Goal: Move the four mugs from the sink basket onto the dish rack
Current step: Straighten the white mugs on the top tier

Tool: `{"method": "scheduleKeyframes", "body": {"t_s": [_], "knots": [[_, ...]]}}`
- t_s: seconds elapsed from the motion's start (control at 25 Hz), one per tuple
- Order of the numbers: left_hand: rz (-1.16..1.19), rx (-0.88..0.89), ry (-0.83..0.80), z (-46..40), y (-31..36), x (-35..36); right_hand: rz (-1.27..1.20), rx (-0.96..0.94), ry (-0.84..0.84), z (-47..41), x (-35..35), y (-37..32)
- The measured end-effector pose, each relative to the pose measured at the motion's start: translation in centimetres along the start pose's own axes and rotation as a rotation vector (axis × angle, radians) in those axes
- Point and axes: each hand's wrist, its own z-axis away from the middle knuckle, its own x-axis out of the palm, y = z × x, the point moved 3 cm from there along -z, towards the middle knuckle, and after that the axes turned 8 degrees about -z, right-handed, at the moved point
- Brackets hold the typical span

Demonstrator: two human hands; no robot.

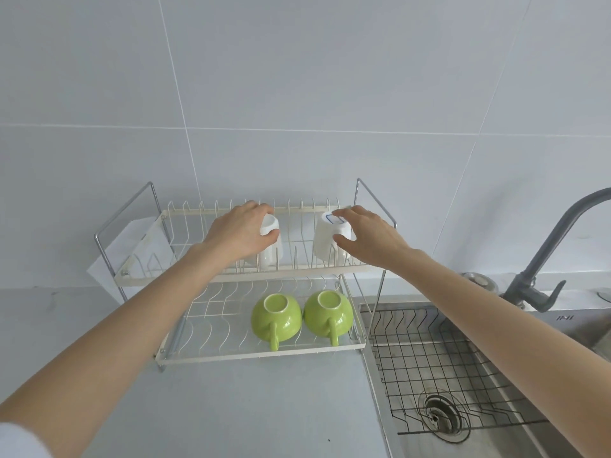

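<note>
A two-tier wire dish rack (pixel 139 279) fills the middle of the frame, with the steel sink (pixel 515 434) and its black wire sink basket (pixel 429 365) at lower right; the basket shows no mugs. On the lower tier, at centre frame, two green mugs (pixel 276 317) sit upside down side by side, handles toward the camera. On the upper tier stand two white mugs, also inverted. The left hand (pixel 238 233) is wrapped around the left white mug (pixel 269 241), fingers closed over its base and side. The right hand (pixel 367 236) has fingers spread over the right white mug (pixel 327 239), fingertips touching it; whether it is gripping or letting go I cannot tell. These look like glazed ceramic: rigid, fairly heavy, breakable, and slick if wet. The surest hold is probably around the barrel or through the handle, setting the rim down gently between the wires.
</note>
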Motion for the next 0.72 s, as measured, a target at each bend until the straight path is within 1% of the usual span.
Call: {"method": "scheduleKeyframes", "body": {"t_s": [0.2, 0.28, 0.4, 0.52, 0.72], "knots": [[0.045, -0.045, -0.123, -2.4, -1.5, 1.3, 0.03, 0.069, -0.122, -3.3, 1.0, 0.4], [0.051, -0.06, -0.14, -2.8, -1.7, 2.1, 0.022, 0.09, -0.16, -4.1, 1.6, 0.7], [0.101, -0.063, -0.143, -3.3, -1.9, 2.8, -0.016, 0.11, -0.18, -4.7, 2.3, 1.1], [0.144, -0.04, -0.126, -3.9, -1.7, 3.1, -0.081, 0.107, -0.161, -5.0, 2.4, 1.5], [0.211, -0.027, -0.091, -4.4, 0.0, 3.8, -0.158, 0.121, -0.17, -5.1, 2.7, 1.9]]}}
